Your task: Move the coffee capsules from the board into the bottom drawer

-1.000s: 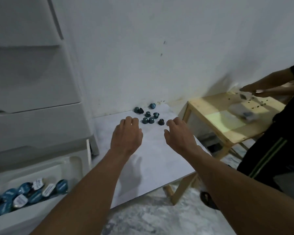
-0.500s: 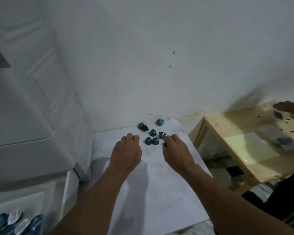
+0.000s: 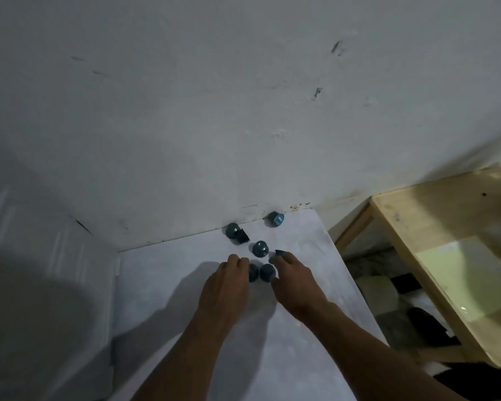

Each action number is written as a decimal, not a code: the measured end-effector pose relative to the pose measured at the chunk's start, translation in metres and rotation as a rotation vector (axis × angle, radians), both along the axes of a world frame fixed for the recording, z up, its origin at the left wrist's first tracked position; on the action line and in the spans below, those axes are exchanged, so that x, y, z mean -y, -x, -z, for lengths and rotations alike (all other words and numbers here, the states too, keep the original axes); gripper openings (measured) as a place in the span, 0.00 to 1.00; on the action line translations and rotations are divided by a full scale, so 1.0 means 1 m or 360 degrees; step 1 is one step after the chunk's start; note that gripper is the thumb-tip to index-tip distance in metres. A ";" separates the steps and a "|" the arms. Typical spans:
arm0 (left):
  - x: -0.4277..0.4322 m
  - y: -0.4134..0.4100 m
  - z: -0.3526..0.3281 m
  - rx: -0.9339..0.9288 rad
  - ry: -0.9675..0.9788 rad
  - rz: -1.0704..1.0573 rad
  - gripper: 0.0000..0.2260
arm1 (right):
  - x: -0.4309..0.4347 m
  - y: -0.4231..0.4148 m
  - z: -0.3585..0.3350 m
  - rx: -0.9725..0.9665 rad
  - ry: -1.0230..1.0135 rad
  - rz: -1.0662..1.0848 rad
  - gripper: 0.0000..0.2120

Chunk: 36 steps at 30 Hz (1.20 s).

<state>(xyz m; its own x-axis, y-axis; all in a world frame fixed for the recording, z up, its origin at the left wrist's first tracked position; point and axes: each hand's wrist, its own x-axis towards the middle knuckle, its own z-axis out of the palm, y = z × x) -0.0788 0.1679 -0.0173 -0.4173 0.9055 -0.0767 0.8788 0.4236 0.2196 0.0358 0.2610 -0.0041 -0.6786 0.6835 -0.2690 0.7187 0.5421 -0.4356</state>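
Observation:
Several teal coffee capsules stand on the white board [image 3: 315, 250] near the wall. One capsule [image 3: 275, 219] lies on its side against the wall, a pair of capsules [image 3: 233, 230] sits to its left, and one capsule [image 3: 261, 248] stands in the middle. My left hand [image 3: 226, 287] curls its fingers down onto the left side of a near capsule [image 3: 253, 272]; its grip is hidden. My right hand [image 3: 294, 282] has its fingertips curled over a dark capsule [image 3: 279, 252], thumb beside another capsule [image 3: 268, 272]. The bottom drawer is out of view.
A white cabinet [image 3: 55, 285] stands against the board's left edge. A low wooden table [image 3: 446, 227] stands to the right, with dark clutter on the floor [image 3: 402, 314] in the gap between it and the board. The wall runs along the board's back edge.
My head has swung up and right, so the drawer and the other person left the view. Both hands have advanced into the capsule group and their fingers have closed down onto capsules.

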 end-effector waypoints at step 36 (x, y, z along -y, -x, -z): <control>0.110 -0.069 -0.085 0.0136 -0.0448 -0.0653 0.09 | 0.063 -0.061 -0.071 -0.0216 -0.0325 -0.0372 0.07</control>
